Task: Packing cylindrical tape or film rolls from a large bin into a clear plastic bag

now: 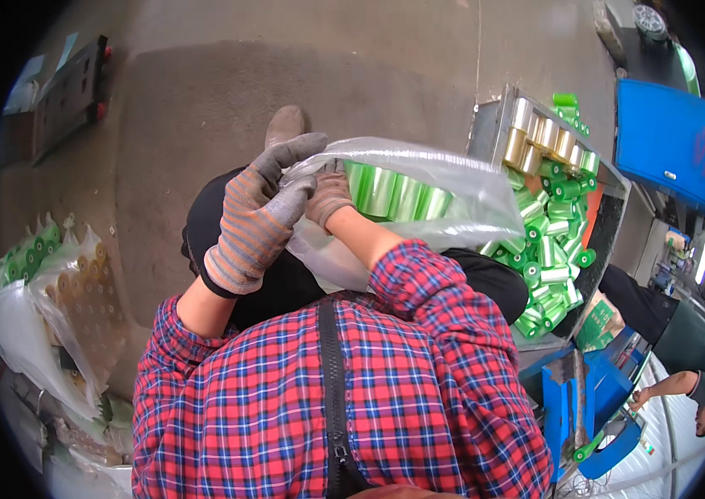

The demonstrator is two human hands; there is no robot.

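My left hand (pixel 254 218), in a grey glove with orange stripes, pinches the rim of a clear plastic bag (pixel 440 170) between thumb and fingers. The bag lies across my lap with its mouth spread. Inside it stands a row of shiny green film rolls (pixel 398 195). My right hand (pixel 331 198), also gloved, reaches into the bag at the left end of this row, beside the nearest roll. Its fingertips are partly behind the film and the left glove, so their grip is hidden.
On my right a metal bin (pixel 494 125) holds many loose green rolls (pixel 548 241) and several gold ones (pixel 535 137). Filled bags of rolls (pixel 57 274) stand at the left. A blue cabinet (pixel 668 141) and a co-worker (pixel 689 358) are at the right. A dark panel (pixel 69 100) stands far left.
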